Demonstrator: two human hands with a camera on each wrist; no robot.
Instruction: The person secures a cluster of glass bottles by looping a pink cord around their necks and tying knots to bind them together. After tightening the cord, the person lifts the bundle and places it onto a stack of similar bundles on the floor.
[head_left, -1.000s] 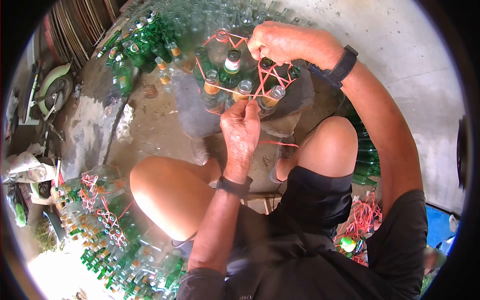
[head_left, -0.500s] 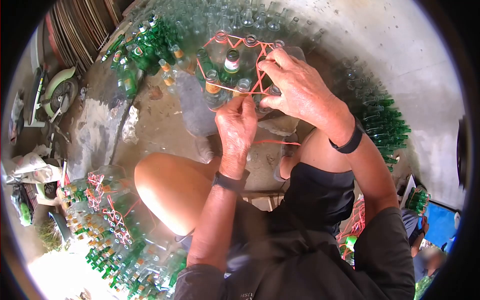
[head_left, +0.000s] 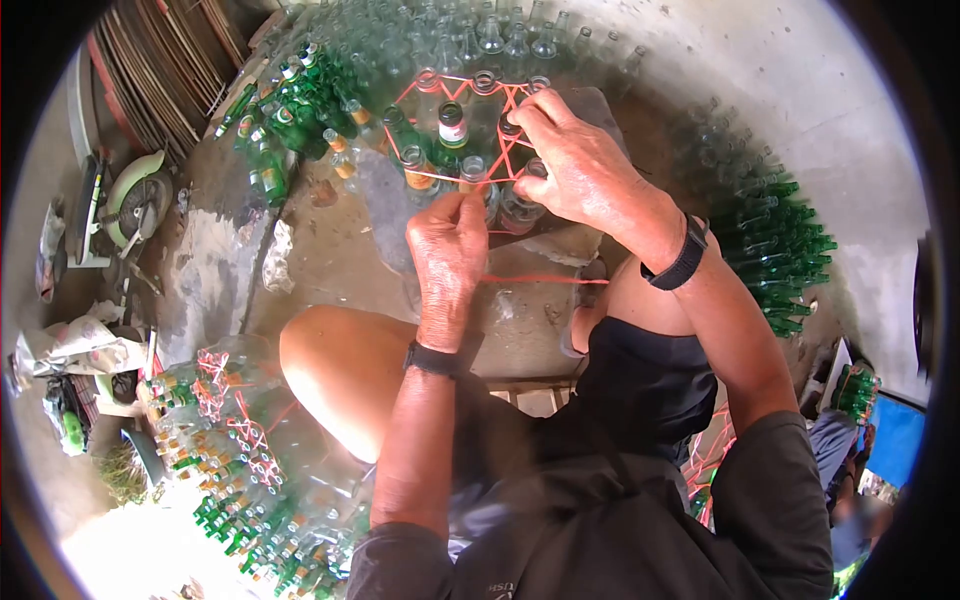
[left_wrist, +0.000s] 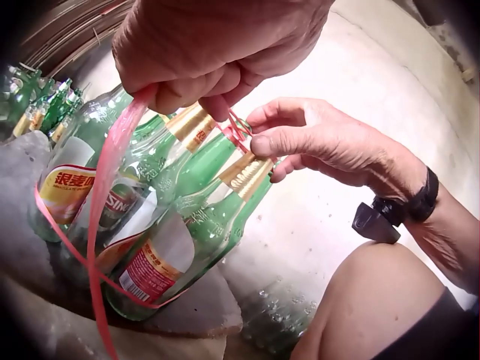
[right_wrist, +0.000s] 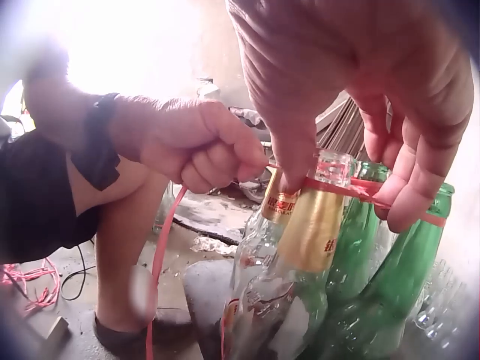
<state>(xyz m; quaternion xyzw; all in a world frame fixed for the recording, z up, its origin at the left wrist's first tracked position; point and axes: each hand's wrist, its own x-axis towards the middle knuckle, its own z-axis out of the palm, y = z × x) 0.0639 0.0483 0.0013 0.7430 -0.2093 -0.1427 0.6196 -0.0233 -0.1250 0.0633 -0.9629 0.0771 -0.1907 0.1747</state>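
Note:
A cluster of clear and green glass bottles [head_left: 452,132] stands upright together, its necks laced in criss-cross with red plastic twine [head_left: 455,180]. At the near side, my left hand [head_left: 447,245] pinches the twine beside a front bottle neck. From that hand a loose length of twine [left_wrist: 101,225] hangs in front of the labelled bottles, and another band circles them low down. My right hand [head_left: 590,165] spans the bottle necks at the right corner. In the right wrist view its thumb presses a gold-foiled clear bottle [right_wrist: 311,232], with fingers bent about a green bottle [right_wrist: 409,262] beside it.
The cluster stands on a grey slab [head_left: 385,225]. Many loose bottles [head_left: 780,250] stand along the wall at right, and green ones [head_left: 275,135] lie at the left. Twine-tied bottles [head_left: 215,440] are at the lower left. Another person [head_left: 840,440] is at the far right.
My right hand has come down from above the back right necks to grasp the right corner bottles. The left hand keeps its pinch on the twine and has shifted slightly left.

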